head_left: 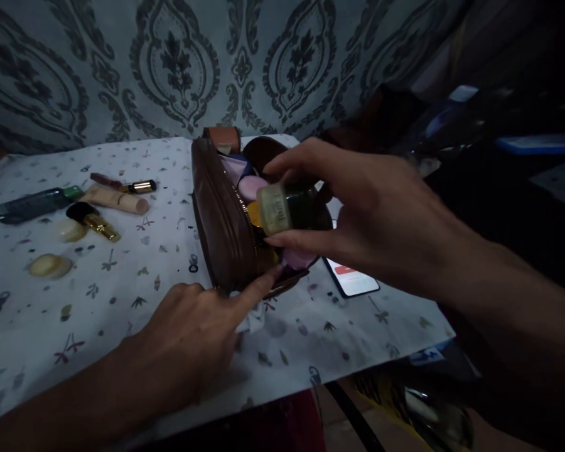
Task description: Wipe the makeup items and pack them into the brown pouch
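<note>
A brown zip pouch (221,220) lies open on the patterned white cloth (122,295), with pink and yellow items inside. My right hand (358,213) is closed around a small dark green bottle with a pale label (282,207), held just over the pouch's opening. My left hand (202,326) rests on the cloth at the pouch's near end, its forefinger stretched out and touching the zip edge, the other fingers curled under.
Cosmetics lie at the left: a dark tube (32,204), a beige tube (115,199), a gold-capped lipstick (122,184), another gold tube (94,221) and two pale round pieces (49,265). A lit phone (353,279) lies right of the pouch. The table edge runs along the front.
</note>
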Motion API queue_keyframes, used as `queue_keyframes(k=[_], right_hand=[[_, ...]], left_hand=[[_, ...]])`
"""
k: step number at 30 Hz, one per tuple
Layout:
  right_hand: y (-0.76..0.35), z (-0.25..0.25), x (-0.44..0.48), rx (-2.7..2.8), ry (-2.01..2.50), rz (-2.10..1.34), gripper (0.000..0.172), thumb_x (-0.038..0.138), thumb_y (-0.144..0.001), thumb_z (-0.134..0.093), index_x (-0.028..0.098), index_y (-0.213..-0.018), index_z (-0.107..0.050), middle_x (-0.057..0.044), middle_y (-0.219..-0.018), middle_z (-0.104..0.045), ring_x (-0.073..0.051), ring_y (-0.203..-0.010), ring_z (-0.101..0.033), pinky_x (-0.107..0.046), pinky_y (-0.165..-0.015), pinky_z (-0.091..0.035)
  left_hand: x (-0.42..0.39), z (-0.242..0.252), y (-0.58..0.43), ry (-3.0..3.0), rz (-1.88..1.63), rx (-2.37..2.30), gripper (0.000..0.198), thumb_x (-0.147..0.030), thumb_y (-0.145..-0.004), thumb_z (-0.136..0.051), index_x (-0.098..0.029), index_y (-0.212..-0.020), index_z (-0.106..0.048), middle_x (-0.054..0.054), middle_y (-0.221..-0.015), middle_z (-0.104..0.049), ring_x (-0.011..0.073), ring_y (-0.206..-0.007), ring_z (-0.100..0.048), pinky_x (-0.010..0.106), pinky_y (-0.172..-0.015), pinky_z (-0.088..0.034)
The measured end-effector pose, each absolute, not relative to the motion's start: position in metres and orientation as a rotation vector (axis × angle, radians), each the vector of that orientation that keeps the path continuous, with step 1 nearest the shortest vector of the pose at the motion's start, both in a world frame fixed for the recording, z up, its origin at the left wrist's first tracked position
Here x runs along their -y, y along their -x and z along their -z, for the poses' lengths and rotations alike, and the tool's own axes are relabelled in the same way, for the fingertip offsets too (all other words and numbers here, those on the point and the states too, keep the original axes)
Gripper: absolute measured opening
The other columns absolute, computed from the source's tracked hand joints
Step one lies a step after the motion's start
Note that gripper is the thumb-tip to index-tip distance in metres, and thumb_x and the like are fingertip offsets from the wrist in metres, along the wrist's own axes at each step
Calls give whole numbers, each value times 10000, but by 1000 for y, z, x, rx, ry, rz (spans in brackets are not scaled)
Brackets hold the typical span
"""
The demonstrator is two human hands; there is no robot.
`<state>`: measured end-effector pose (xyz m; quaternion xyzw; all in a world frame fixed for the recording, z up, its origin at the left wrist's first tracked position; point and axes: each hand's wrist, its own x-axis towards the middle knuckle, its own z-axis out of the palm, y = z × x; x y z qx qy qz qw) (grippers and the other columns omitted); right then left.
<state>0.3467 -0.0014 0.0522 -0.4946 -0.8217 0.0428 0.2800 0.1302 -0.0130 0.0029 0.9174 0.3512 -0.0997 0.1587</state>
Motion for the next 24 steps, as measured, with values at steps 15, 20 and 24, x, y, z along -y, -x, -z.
queue_keyframes(k=[15, 20, 24], right_hand=[[-345, -63, 6, 2340, 1224, -311, 263, 464, -810, -714, 261, -977, -698, 51, -926, -637, -121, -822, -654, -232, -650, -473], [-337, -65, 5, 2391, 1256, -358, 191, 252, -702, -827, 214, -848, -711, 47, -811, -633, -110, -702, -600, -255, -631, -449], [-330, -58, 1, 2525, 1277, -294, 220, 206, -717, -813, 197, -876, -662, 17, -806, -610, -151, -772, -585, -266, -661, -437]], left_hand=[[14, -2, -130, -2727, 424, -993, 873, -140, -788, -541, -380, -1554, -196, 19, -756, -744, 276, -616, -705, 334, -567, -510], [17, -4, -127, -2746, 448, -988, 851, -108, -777, -540, -344, -1541, -252, 36, -779, -749, 282, -644, -716, 347, -578, -528], [19, -6, -124, -2762, 402, -1007, 758, -136, -806, -546, -331, -1506, -330, 39, -825, -752, 266, -674, -720, 344, -605, -539]])
